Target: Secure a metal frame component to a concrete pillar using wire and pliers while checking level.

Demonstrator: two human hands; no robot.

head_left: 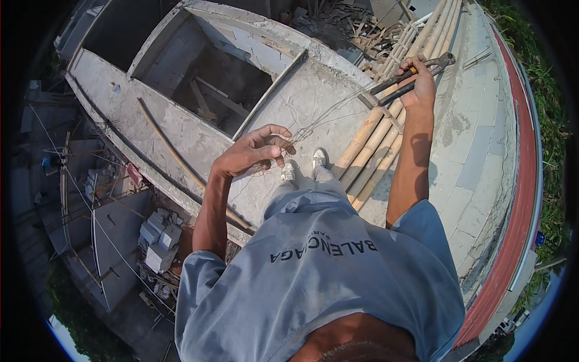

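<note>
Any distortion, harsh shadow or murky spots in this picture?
Head view: fisheye bends the red strip, corners go black; head view: sun casts a hard shadow on the right forearm, rectangular opening dim inside; head view: thin wires at the left hand blend into the pale concrete slab.

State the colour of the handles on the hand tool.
The handles are mostly black, with some orange; best seen in the head view.

The long-handled tool (393,96) is showing black — with orange touches; the bamboo poles (359,145) are showing tan; the shirt (338,286) is showing grey-blue — black lettering (336,248) crossing it.
</note>
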